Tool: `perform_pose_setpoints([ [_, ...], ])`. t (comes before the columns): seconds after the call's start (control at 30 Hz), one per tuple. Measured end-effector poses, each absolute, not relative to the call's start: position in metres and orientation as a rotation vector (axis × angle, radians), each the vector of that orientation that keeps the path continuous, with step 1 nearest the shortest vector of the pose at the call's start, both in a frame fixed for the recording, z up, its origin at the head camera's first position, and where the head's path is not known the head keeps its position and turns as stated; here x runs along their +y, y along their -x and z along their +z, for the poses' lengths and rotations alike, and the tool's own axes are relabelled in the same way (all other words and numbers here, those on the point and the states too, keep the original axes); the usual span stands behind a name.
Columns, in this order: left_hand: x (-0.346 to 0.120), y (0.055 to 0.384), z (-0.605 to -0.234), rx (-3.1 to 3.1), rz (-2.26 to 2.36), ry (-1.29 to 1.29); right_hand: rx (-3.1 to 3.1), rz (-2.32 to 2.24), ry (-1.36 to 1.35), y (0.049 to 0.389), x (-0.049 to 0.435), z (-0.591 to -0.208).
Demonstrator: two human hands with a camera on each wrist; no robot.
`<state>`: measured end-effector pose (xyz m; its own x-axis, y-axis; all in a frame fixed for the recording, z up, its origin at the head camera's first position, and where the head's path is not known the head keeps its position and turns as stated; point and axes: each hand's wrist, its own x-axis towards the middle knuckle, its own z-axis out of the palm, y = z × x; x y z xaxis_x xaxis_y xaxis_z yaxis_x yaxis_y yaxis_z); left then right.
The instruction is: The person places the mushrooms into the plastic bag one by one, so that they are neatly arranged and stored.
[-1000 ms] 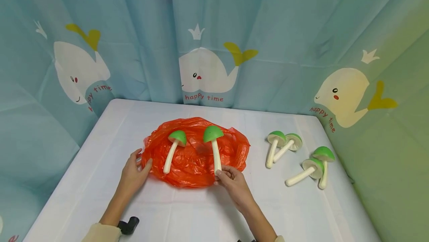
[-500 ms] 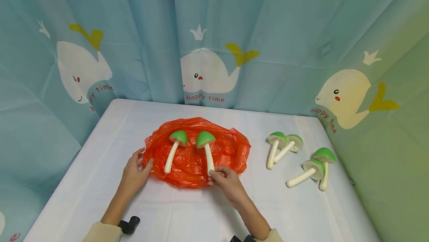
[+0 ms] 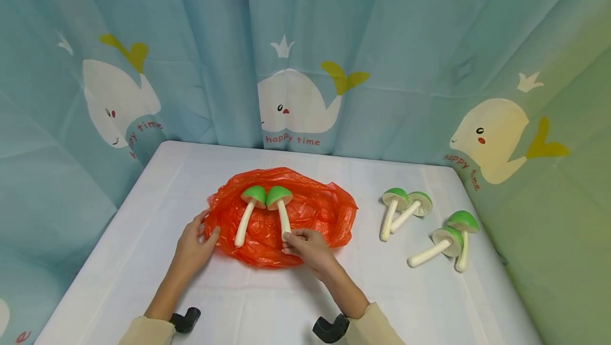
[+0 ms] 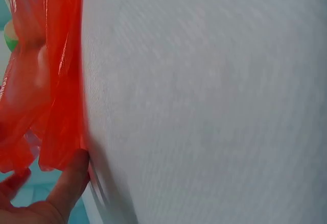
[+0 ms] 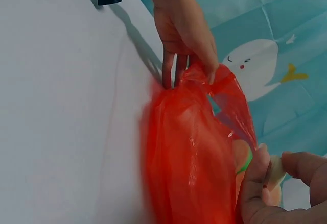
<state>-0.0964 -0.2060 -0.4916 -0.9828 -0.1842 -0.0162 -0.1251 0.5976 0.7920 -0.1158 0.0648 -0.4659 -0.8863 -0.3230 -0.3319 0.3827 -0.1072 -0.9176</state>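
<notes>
My right hand (image 3: 309,249) pinches the stem's lower end of a green-capped toy mushroom (image 3: 279,196) over the open red plastic bag (image 3: 324,212). In the right wrist view, that stem (image 5: 276,170) shows between thumb and finger. To its left a second toy mushroom (image 3: 245,220) lies on the bag, and the two caps touch or nearly touch. My left hand (image 3: 193,247) grips the bag's left rim, with the thumb on the near side. In the left wrist view the fingers of the left hand (image 4: 46,203) are partly cut off by the frame.
Right of the bag, two toy mushrooms (image 3: 401,209) lie crossed on the white tabletop (image 3: 258,308). Nearer the right edge rests another pair of toy mushrooms (image 3: 453,239). A blue whale-print curtain (image 3: 406,69) hangs behind the table.
My right hand has carried its mushroom leftward over the bag, bringing its cap beside the other one. The left hand stays at the bag's rim.
</notes>
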Motion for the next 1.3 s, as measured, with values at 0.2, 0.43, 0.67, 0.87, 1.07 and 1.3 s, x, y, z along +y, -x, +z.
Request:
perform_pose_setpoints([
  [0.2, -0.207, 0.097, -0.494, -2.730, -1.322, -0.131, 1.679, -2.048, -0.064, 0.115, 0.053, -0.469],
  [0.43, -0.210, 0.098, -0.494, -2.737, -1.323, -0.144, 1.684, -1.993, -0.065, 0.119, 0.040, -0.472],
  [0.67, -0.208, 0.097, -0.490, -2.753, -1.339, -0.163, 1.935, -1.807, 0.051, 0.129, 0.039, -0.466],
  [0.87, -0.209, 0.097, -0.488, -2.783, -1.333, -0.192, 2.063, -1.672, 0.201, 0.139, 0.045, -0.456],
  [1.07, -0.208, 0.096, -0.488, -2.772, -1.331, -0.180, 1.970, -1.733, 0.130, 0.153, 0.046, -0.460],
  [1.3, -0.208, 0.096, -0.489, -2.772, -1.328, -0.168, 2.065, -1.626, 0.072, 0.162, 0.051, -0.463],
])
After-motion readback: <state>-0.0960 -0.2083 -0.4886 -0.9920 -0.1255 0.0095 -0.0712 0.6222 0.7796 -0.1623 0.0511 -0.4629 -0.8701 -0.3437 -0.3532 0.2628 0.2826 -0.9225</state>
